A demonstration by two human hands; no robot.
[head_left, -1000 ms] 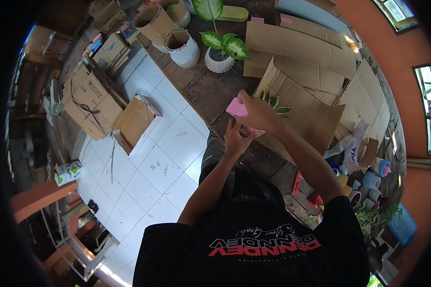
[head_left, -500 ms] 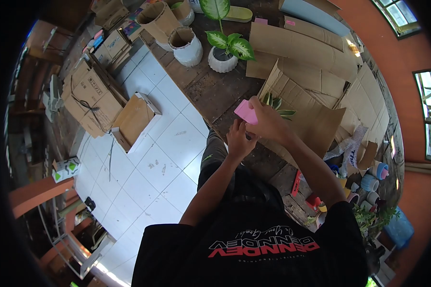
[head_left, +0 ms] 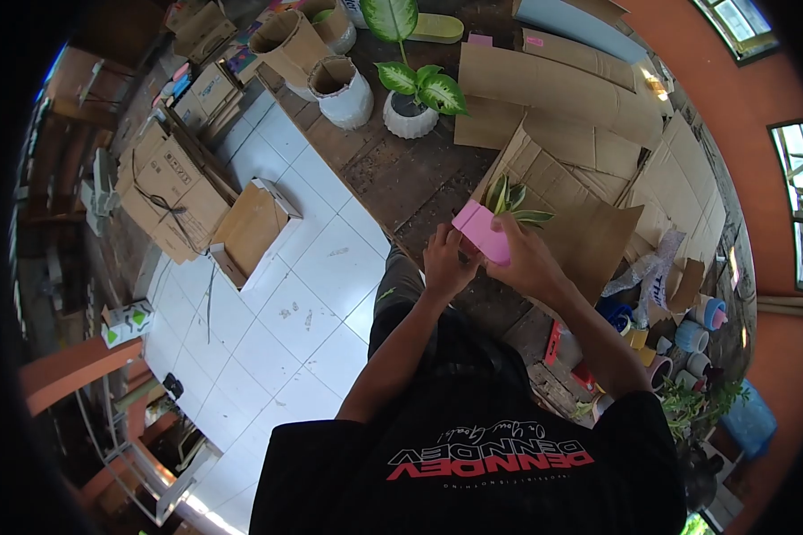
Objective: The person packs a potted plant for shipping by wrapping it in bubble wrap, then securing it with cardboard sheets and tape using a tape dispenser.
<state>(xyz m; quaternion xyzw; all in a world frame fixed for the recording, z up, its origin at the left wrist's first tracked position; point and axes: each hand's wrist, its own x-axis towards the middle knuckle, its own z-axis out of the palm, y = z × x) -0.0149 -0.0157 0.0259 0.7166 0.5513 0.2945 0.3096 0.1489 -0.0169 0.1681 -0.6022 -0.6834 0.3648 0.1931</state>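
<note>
A pink piece (head_left: 482, 234), flat-sided, is in my right hand (head_left: 528, 260), whose fingers are wrapped on its near right side. My left hand (head_left: 446, 260) is at the lower left of the piece, fingers bent in; what they hold, if anything, is too small to make out. Just beyond the pink piece, a small plant (head_left: 507, 198) with yellow-edged leaves shows; its base is hidden behind the piece and my hand. Brown cardboard (head_left: 589, 241) lies to the right of my right hand on the wooden table (head_left: 393, 178).
A white pot (head_left: 409, 118) with a leafy plant and a white-coated vase (head_left: 343, 96) stand at the table's far left. Cardboard sheets (head_left: 562, 85) cover the far right. Small pots (head_left: 691, 337) and a red tool (head_left: 553, 341) lie right. Boxes (head_left: 174, 192) are on the floor.
My right hand has moved right and nearer to me, and the pink piece has shifted the same way and tilted, showing more of its surface. My left hand has hardly moved.
</note>
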